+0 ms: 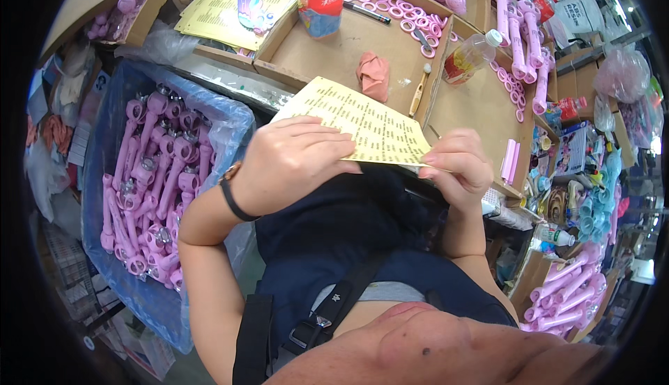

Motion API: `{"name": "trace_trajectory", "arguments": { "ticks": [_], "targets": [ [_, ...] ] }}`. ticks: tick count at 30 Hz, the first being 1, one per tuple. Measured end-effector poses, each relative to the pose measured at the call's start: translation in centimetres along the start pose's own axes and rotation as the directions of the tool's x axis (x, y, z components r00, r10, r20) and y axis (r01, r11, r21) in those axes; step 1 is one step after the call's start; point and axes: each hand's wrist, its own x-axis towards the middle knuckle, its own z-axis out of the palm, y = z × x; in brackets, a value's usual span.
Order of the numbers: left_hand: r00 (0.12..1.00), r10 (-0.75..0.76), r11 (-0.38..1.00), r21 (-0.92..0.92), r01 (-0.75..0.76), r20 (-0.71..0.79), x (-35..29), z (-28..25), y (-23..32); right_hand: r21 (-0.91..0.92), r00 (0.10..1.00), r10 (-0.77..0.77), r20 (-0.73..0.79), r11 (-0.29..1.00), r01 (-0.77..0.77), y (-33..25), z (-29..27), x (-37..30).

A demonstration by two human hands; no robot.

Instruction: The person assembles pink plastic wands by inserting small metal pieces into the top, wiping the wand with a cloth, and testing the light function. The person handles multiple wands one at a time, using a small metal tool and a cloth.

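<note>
A yellow sheet [362,120] printed with rows of small dark marks is held up in front of my body, tilted, above the near edge of a cardboard tray [293,54]. My left hand [296,151] grips its left part, fingers lying over the top face and the thumb hidden. At the right corner, my right hand [456,162] pinches the sheet between thumb and fingers; this hand is slightly blurred. Just beyond the sheet lie a crumpled salmon-coloured cloth [374,76] and a thin yellow-handled brush [419,91].
A blue-lined bin [233,110] at left holds many pink wand-like plastic parts [157,169]. Pink rings [411,16], a black marker [367,13] and a red-labelled container [320,2] sit in the tray. A clear bottle [470,57] stands right; more yellow sheets [230,9] lie far left.
</note>
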Motion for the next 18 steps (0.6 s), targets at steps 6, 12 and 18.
{"name": "trace_trajectory", "arguments": {
  "ticks": [6, 12, 18],
  "targets": [
    [0.999, -0.032, 0.984, 0.177, 0.027, 0.023, -1.6, -4.0, 0.5, 0.011, 0.994, -0.061, -0.094, 0.998, 0.062, 0.0, -1.6, -0.3],
    [0.998, 0.02, 0.968, 0.249, -0.003, -0.066, -1.8, -7.2, 4.2, 0.228, 0.951, -0.264, -0.158, 0.928, 0.295, -1.6, -3.1, -0.5],
    [0.955, -0.122, 0.991, -0.094, 0.1, -0.271, 0.5, -5.8, 2.4, 0.401, 0.875, 0.24, -0.42, 0.914, -0.059, -3.2, -6.2, -2.9]
  ]
}}
